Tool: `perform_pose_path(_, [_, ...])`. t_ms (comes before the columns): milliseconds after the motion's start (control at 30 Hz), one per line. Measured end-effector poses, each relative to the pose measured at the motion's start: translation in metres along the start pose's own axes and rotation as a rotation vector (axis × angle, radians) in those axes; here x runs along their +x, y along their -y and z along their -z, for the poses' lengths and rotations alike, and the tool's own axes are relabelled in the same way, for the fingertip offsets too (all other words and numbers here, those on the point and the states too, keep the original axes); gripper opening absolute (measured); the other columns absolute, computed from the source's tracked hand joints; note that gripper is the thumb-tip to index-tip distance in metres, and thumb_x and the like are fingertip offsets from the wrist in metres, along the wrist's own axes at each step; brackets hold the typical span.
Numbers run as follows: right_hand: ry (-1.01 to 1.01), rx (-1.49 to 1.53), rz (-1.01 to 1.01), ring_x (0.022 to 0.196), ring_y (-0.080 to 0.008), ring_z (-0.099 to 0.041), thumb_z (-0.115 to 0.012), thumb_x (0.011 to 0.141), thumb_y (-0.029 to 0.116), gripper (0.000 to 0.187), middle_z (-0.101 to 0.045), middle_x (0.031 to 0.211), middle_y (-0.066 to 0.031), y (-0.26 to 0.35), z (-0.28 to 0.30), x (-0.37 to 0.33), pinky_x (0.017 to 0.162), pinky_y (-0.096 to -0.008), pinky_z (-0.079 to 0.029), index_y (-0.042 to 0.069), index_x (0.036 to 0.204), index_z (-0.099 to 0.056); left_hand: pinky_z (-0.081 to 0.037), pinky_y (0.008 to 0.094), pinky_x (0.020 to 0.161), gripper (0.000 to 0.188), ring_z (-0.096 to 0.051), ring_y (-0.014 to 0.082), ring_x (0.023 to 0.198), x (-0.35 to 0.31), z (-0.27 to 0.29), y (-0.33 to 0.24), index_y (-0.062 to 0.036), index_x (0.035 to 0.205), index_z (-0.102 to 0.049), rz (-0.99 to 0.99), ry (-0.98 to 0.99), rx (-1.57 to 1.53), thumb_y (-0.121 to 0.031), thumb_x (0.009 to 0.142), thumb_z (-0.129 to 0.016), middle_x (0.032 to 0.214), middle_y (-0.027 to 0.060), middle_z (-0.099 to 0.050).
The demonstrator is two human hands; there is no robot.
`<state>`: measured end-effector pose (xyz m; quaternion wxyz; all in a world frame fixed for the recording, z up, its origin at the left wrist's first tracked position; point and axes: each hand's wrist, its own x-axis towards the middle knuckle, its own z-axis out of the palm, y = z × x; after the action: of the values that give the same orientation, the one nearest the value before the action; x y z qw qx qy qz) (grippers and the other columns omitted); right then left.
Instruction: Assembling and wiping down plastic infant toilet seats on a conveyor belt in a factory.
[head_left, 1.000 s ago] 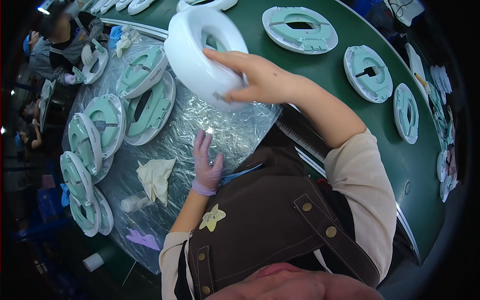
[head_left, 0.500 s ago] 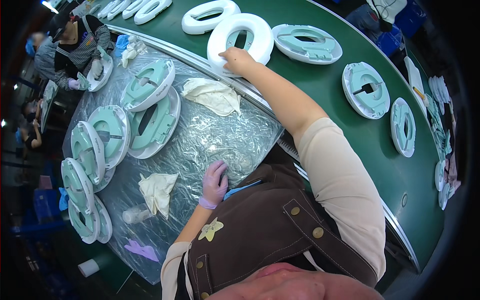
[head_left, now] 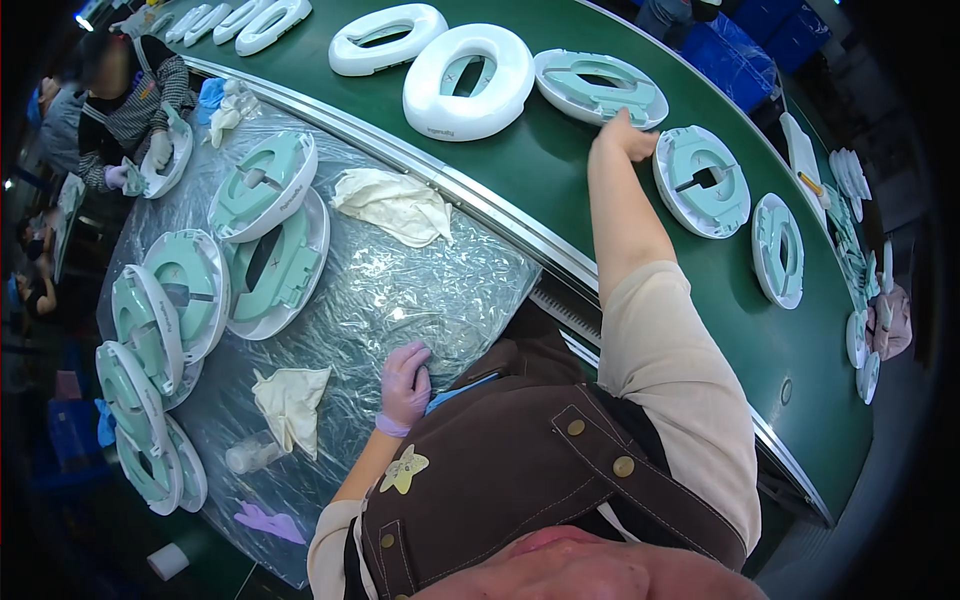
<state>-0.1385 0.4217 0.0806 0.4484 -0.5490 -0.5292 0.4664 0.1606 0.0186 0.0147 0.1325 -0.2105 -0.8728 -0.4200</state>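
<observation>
My bare right hand [head_left: 628,138] reaches across the green belt, its fingers closed at the near rim of a white potty seat with a pale green underside [head_left: 590,70]; the fingertips are partly hidden. Left of it lies a white ring-shaped seat [head_left: 468,112], smooth face up. Another green-sided seat [head_left: 710,200] lies just right of my wrist. In a purple glove, my left hand [head_left: 405,385] rests on the plastic-covered table [head_left: 400,300] close to my apron, fingers laid flat and holding nothing.
Several potty seats [head_left: 190,280] lean in a row along the table's left side. White cloths [head_left: 395,205], a clear cup [head_left: 255,455] and a loose purple glove [head_left: 268,522] lie there. A metal rail [head_left: 480,215] divides table from belt. A co-worker [head_left: 120,100] handles a seat at far left.
My right hand has left the white ring and moved right to the green-sided seat. The ring now sits turned, its printed edge facing me. My left hand stays on the table.
</observation>
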Motion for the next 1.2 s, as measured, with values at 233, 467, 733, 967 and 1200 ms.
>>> perform_pose_path(233, [0.687, 0.597, -0.442, 0.098, -0.0354, -0.056, -0.064, 0.079, 0.014, 0.05, -0.051, 0.117, -0.0187, -0.018, -0.005, 0.055, 0.082, -0.0498, -0.048, -0.004, 0.12, -0.041, -0.044, 0.0381, 0.085, 0.026, -0.056, 0.0304, 0.095, -0.002, -0.002, 0.001, -0.0034, 0.096, -0.06, -0.018, -0.012, 0.018, 0.004, 0.071, -0.056, 0.102, 0.0124, -0.06])
perform_pose_path(467, [0.353, 0.577, 0.19, 0.11, -0.0278, -0.05, -0.064, 0.076, 0.003, 0.059, -0.045, 0.123, -0.0172, 0.008, 0.023, 0.002, 0.094, -0.0332, -0.04, -0.001, 0.127, -0.035, -0.045, 0.0373, 0.084, 0.027, -0.057, 0.0305, 0.094, -0.002, -0.002, -0.002, -0.0031, 0.096, -0.06, -0.035, -0.008, 0.039, 0.006, 0.071, -0.055, 0.101, 0.0139, -0.059])
perform_pose_path(733, [0.599, 0.937, 0.363, 0.113, -0.0232, -0.046, -0.058, 0.081, -0.002, 0.061, -0.041, 0.127, -0.0142, 0.042, 0.109, -0.029, 0.096, -0.0345, -0.037, 0.001, 0.132, -0.024, -0.043, 0.0359, 0.088, 0.029, -0.054, 0.0289, 0.101, -0.007, 0.003, 0.003, -0.0026, 0.103, -0.058, 0.038, 0.033, -0.007, 0.001, 0.074, -0.056, 0.108, 0.0143, -0.057])
perform_pose_path(967, [1.356, 0.667, -0.454, 0.111, -0.0223, -0.05, -0.046, 0.09, 0.017, 0.037, -0.051, 0.122, -0.0104, -0.002, 0.195, -0.088, 0.097, -0.0387, -0.039, 0.002, 0.124, -0.042, -0.034, 0.0351, 0.099, 0.059, -0.044, 0.0227, 0.118, 0.038, 0.035, -0.032, -0.0024, 0.136, -0.028, 0.425, -0.321, -1.093, -0.023, 0.088, -0.054, 0.13, 0.0126, -0.043])
perform_pose_path(1200, [1.816, 0.185, -0.319, 0.114, -0.0247, -0.049, -0.05, 0.087, 0.015, 0.049, -0.049, 0.124, -0.0152, -0.086, 0.217, -0.154, 0.097, -0.0368, -0.038, -0.002, 0.131, -0.035, -0.038, 0.0329, 0.094, 0.064, -0.049, 0.0198, 0.108, 0.022, 0.045, -0.006, -0.0008, 0.133, -0.03, 0.746, -0.266, -0.868, -0.015, 0.08, -0.063, 0.118, 0.0119, -0.051])
